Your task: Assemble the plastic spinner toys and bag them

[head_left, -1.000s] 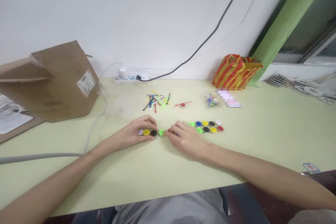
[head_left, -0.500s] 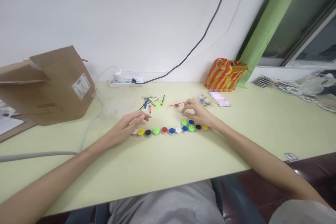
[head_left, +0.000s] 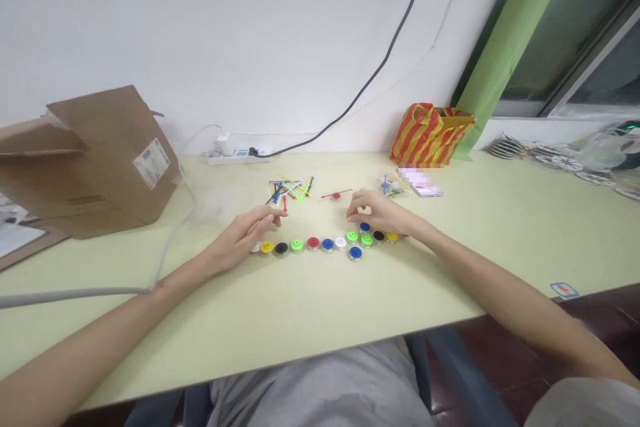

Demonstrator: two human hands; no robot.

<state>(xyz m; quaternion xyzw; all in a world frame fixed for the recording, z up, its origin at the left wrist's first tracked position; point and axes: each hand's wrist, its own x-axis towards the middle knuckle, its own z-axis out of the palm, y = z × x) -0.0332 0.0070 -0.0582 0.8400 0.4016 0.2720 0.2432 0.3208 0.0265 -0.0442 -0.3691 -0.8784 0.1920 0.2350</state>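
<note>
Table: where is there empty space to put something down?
The biggest bare patch of the table lies between the row of coloured discs and the near edge. Another lies right of the right hand, in front of the striped bag. It is crowded around the discs, the coloured sticks and the left hand.

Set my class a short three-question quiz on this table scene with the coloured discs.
1. True or false: the cardboard box stands right of the striped bag.
2. In the row of discs, which colour lies just left of the red disc? A green, B yellow, C white.
3. Fill in: the left hand is at the row's ___ end.
Key: 1 false; 2 A; 3 left.
</note>
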